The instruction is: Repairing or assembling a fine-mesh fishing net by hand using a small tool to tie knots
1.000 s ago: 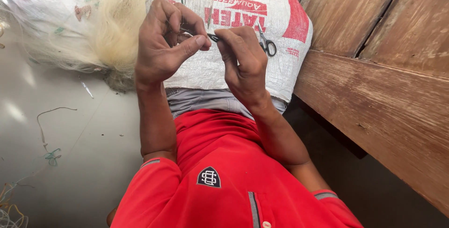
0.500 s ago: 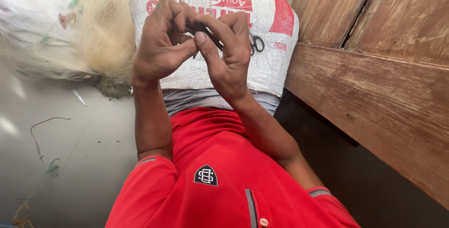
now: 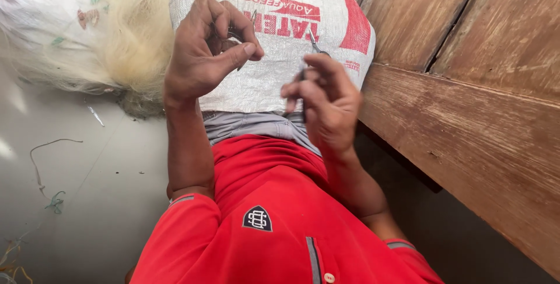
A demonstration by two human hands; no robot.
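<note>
Over a white woven sack (image 3: 262,80), right hand (image 3: 324,106) pinching thin dark metal scissors (image 3: 309,56), left hand (image 3: 204,51) fingers curled closed, thumb on forefinger.

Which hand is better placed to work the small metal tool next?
Right, probably. The right hand already grips the thin dark metal tool, its tip raised over the white woven plastic sack. The left hand is curled, thumb against fingertips, apart from the tool; what it pinches is too small to tell.

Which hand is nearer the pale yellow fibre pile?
Left. The left hand sits just right of the fibre pile; the right hand, gripping a thin dark tool, is farther right, over the sack.
</note>
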